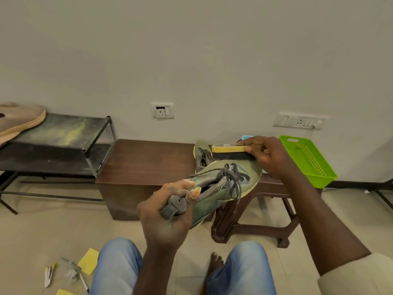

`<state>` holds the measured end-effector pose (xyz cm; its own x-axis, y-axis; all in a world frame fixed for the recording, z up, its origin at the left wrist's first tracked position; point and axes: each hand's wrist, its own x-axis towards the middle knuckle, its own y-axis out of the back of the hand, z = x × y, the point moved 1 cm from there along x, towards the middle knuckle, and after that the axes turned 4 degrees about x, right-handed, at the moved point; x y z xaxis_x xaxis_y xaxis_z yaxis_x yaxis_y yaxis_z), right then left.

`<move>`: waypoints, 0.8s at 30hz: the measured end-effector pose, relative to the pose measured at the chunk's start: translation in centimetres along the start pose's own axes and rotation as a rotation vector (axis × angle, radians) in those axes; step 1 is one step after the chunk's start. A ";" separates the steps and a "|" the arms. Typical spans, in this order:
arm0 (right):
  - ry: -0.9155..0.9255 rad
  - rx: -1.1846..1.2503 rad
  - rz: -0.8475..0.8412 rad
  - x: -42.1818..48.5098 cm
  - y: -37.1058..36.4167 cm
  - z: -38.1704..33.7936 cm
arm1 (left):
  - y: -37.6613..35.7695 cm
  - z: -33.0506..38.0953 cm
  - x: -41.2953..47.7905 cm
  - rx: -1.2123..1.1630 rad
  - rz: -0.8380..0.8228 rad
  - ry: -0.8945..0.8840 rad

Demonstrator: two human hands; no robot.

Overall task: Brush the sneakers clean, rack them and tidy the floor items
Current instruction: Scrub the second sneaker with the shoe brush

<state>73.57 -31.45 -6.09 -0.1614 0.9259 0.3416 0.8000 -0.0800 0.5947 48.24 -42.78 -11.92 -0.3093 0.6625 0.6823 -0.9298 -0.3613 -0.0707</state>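
Our left hand (168, 213) curls tightly round the heel of a green sneaker (217, 188), toe pointing away. Our right hand (265, 156) grips the yellow-backed brush (231, 152), its bristles at the toe. The second sneaker (202, 155) lies just beyond both hands. A green basket (308, 158) sits right of our right hand, and the shoe rack (59, 141) is well left of our left.

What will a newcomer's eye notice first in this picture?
First, the green sneaker at the centre, gripped at its heel end by the left hand, with the right hand holding a yellow brush at its toe. Next, the bright green basket on the right, by the wall.
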 end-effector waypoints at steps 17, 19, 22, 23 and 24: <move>-0.078 -0.083 0.261 -3.5 -4.0 -1.0 | -0.4 -1.1 -0.7 0.121 0.076 0.040; -0.064 -0.073 0.321 -5.8 -5.9 -2.8 | -0.4 -1.2 -0.9 0.138 0.114 0.049; -0.019 0.028 0.373 -8.0 -6.8 -4.1 | 0.0 -0.9 -0.5 0.116 0.139 0.052; -0.001 0.030 0.386 -8.2 -6.7 -4.1 | 0.1 -0.7 -0.4 0.108 0.131 0.045; 0.008 -0.009 0.411 -8.0 -6.4 -3.8 | 0.0 -0.5 -0.4 0.097 0.121 0.040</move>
<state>67.55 -39.72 -9.90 0.1661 0.8130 0.5581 0.7935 -0.4462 0.4138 48.22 -42.69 -12.54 -0.4271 0.6353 0.6434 -0.8625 -0.4999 -0.0788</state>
